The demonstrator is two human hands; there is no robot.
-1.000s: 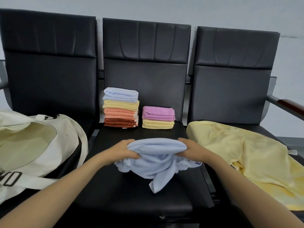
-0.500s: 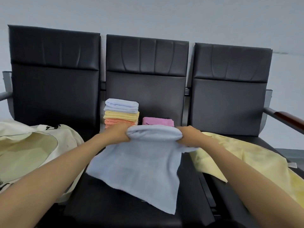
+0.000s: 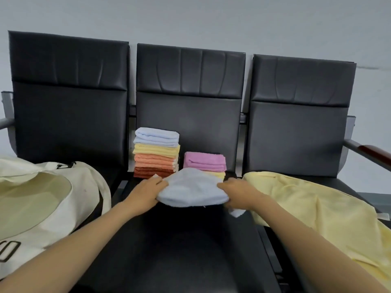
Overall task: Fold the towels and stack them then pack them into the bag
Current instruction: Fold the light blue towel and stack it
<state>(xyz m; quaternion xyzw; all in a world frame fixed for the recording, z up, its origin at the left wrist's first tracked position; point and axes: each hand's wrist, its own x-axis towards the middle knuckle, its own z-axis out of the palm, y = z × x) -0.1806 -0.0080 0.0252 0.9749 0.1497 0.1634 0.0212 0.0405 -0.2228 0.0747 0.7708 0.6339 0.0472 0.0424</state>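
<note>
A light blue towel lies bunched on the middle black seat. My left hand grips its left edge and my right hand grips its right edge. Behind it stands a tall stack of folded towels, blue on top, then yellow, orange and rust. To the right of that stack is a lower one, a pink folded towel over a yellow one, partly hidden by the blue towel. A cream canvas bag lies open on the left seat. An unfolded yellow towel is spread over the right seat.
Three black padded chairs stand in a row against a grey wall. A wooden armrest juts out at the far right. The front half of the middle seat is bare black cushion.
The blue towel hung spread open from both hands half a second ago; now it is gathered into a compact fold low on the seat, with both hands lower and nearer the stacks.
</note>
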